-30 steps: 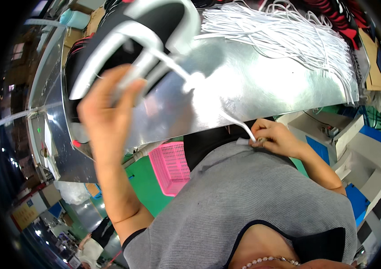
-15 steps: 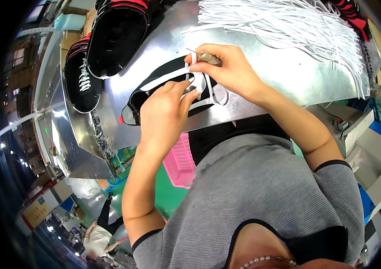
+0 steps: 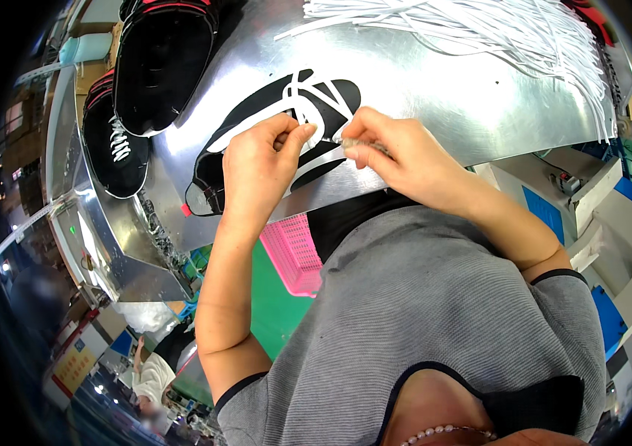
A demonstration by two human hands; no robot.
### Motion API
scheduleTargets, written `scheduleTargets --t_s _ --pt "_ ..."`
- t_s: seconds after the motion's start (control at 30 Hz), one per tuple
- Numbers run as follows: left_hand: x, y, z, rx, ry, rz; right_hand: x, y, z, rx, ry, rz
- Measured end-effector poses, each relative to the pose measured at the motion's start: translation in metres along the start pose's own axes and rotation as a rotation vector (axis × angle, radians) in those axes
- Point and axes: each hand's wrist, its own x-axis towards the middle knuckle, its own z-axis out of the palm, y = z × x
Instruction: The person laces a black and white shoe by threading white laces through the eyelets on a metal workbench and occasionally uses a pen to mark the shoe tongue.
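On the shiny metal desk (image 3: 435, 97), the left hand (image 3: 256, 167) steadies the black white-striped shoe (image 3: 279, 141) while right-hand fingers (image 3: 357, 152) stay clamped on its flat white lace (image 3: 316, 160), keeping it taut.

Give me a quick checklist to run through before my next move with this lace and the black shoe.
1. Black shoe with white stripes lies on the metal table: ok.
2. Left hand rests on the shoe: ok.
3. Right hand pinches the flat white lace: ok.
4. Lace tip threaded through an eyelet: cannot tell.
5. Pile of spare white laces close by: ok.
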Motion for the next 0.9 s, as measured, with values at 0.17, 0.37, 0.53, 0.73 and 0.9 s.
scheduleTargets --t_s 0.17,0.37,0.53,0.73,0.9 --pt "0.002 -0.003 0.001 -0.016 0.000 0.005 0.004 -0.005 0.003 -0.029 0.009 0.049" --pt "0.003 -0.007 -0.002 -0.097 -0.066 0.078 0.012 0.001 0.007 -0.238 0.070 -0.022" --pt "-0.013 0.001 0.009 -0.044 -0.028 0.382 0.029 -0.002 0.030 -0.642 0.071 -0.016" --pt "-0.032 -0.007 0.007 0.130 0.116 0.408 0.008 -0.006 0.010 -0.503 -0.021 0.014" --pt "-0.051 -0.014 0.005 0.249 0.257 0.572 -0.010 -0.010 -0.073 0.006 0.113 0.060"
